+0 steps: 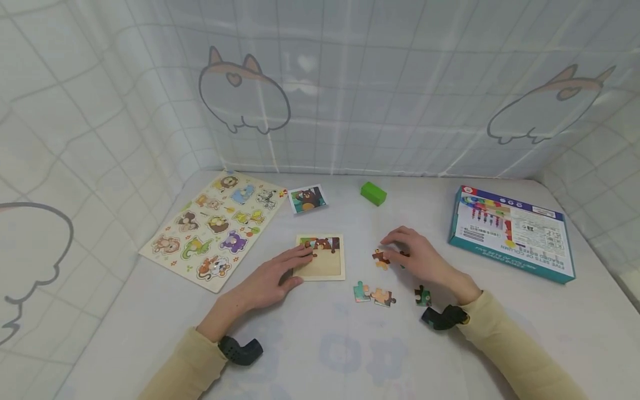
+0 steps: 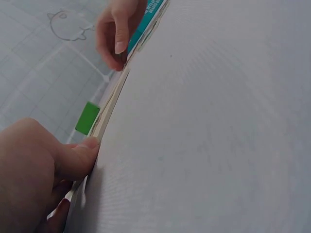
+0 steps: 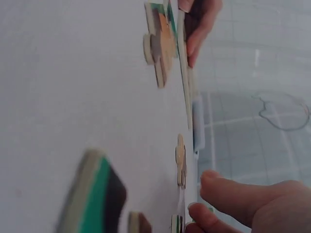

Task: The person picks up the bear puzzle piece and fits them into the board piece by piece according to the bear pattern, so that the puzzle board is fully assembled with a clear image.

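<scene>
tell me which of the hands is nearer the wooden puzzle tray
Left. The left hand lies over the left edge of the tray; the right hand is apart, to its right, beside a loose puzzle piece.

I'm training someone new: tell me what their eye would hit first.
Likely the green block, near the far edge of the table. Then the animal board at left and the box at right. Between them, the left hand touches the bear puzzle.

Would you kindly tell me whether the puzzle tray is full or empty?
Partly full: in the head view, bear pieces line the far side of the tray, while bare wood shows nearer the camera.
</scene>
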`<state>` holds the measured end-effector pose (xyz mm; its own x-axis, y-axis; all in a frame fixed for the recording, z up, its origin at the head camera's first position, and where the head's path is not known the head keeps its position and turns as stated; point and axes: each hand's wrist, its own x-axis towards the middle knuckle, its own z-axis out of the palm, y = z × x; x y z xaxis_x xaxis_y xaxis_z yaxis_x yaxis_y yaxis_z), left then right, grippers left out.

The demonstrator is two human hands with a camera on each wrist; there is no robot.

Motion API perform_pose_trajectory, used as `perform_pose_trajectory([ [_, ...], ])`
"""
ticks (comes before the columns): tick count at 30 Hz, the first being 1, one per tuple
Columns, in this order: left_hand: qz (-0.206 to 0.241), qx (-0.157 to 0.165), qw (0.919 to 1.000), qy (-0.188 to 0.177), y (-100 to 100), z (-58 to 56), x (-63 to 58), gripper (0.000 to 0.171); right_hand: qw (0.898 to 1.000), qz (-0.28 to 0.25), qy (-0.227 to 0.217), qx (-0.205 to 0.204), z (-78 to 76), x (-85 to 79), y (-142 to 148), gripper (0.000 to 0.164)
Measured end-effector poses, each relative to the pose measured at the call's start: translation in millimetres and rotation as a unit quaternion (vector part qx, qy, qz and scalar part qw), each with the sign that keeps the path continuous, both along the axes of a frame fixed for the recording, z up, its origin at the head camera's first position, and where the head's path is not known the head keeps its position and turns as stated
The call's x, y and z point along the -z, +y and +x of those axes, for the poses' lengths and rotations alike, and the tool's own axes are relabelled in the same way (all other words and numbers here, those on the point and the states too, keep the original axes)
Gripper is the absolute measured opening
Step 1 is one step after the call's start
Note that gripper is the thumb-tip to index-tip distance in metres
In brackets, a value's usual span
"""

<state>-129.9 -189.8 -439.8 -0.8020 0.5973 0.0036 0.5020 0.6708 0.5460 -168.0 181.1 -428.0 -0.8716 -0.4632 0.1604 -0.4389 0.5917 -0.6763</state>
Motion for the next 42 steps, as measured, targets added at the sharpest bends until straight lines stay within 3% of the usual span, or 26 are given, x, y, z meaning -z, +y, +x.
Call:
perform_pose_trajectory([
  [8, 0.002, 0.0, 1.0, -0.005, -1.0, 1.7, 0.5, 0.051, 1.0, -0.005, 0.005, -0.026, -1.8, 10.8, 8.7, 0.018],
  [28, 0.006, 0.0, 1.0, 0.001, 0.3, 0.7, 0.8, 0.052, 0.998, 0.02, 0.01, -0.057, -5.8, 12.7, 15.0, 0.031],
  [42, 0.001, 0.0, 1.0, 0.004, -0.1, 1.3, 0.4, 0.051, 0.998, 0.007, 0.007, -0.061, -4.2, 11.9, 13.4, 0.022],
])
